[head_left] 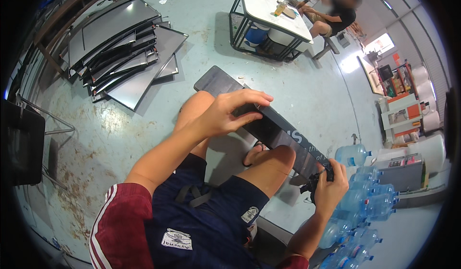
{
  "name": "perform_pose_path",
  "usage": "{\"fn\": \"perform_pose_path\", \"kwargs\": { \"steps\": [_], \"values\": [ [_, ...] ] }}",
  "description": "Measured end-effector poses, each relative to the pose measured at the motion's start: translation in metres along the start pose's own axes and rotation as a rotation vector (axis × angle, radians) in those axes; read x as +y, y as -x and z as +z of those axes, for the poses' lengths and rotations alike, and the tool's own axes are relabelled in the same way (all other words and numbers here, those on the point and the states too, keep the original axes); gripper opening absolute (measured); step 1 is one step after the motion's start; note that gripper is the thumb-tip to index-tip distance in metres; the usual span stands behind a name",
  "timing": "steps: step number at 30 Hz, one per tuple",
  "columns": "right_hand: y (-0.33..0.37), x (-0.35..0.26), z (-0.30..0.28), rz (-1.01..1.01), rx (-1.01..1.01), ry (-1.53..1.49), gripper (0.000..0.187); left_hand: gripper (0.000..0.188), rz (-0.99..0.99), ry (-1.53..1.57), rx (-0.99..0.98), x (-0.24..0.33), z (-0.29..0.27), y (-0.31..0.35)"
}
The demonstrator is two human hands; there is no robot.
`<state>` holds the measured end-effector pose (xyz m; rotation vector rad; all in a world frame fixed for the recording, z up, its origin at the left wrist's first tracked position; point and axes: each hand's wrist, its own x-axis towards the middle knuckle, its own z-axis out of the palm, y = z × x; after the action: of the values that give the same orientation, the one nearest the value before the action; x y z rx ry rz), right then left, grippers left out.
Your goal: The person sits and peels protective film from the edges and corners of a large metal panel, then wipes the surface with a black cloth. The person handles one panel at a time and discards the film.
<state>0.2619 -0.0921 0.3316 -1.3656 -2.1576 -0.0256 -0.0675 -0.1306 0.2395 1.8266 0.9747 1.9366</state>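
A long, narrow dark panel or box with pale lettering [293, 137] lies slanted across my knees, its near-right end lower in view. My left hand [240, 109] grips its upper edge around the middle, thumb below and fingers over the top. My right hand [331, 185] is closed round its right end, where a small black part [309, 187] sticks out below; what that part is I cannot make out. A dark grey flat length [218, 83] reaches out beyond my left hand; whether it belongs to the same piece I cannot tell.
A pile of flat framed panels [129, 53] lies on the floor at left. A white-topped table [273, 10] stands ahead, with a seated person [338, 14] beside it. Several blue water bottles [367, 197] crowd the right. A black chair [24, 142] stands at far left.
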Motion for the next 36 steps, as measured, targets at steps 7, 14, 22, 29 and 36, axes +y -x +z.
{"fn": "perform_pose_path", "kwargs": {
  "steps": [7,14,22,29,36],
  "values": [
    [-0.001,0.006,-0.006,-0.004,-0.009,-0.055,0.024,0.029,0.153,-0.147,-0.154,0.000,-0.014,-0.016],
    [0.008,0.011,-0.009,-0.011,-0.035,-0.015,0.025,0.008,0.283,-0.412,-0.409,0.019,-0.036,-0.031],
    [0.031,0.009,-0.008,-0.052,-0.095,-0.008,0.026,0.010,-0.047,-0.527,-0.718,0.062,-0.042,-0.038],
    [0.053,0.004,-0.010,-0.001,-0.153,-0.007,0.027,0.007,0.338,-0.490,-0.512,0.059,-0.025,-0.042],
    [0.081,-0.001,0.005,-0.015,-0.238,-0.043,0.029,0.018,0.354,-0.184,-0.355,0.095,0.077,0.031]
  ]
}}
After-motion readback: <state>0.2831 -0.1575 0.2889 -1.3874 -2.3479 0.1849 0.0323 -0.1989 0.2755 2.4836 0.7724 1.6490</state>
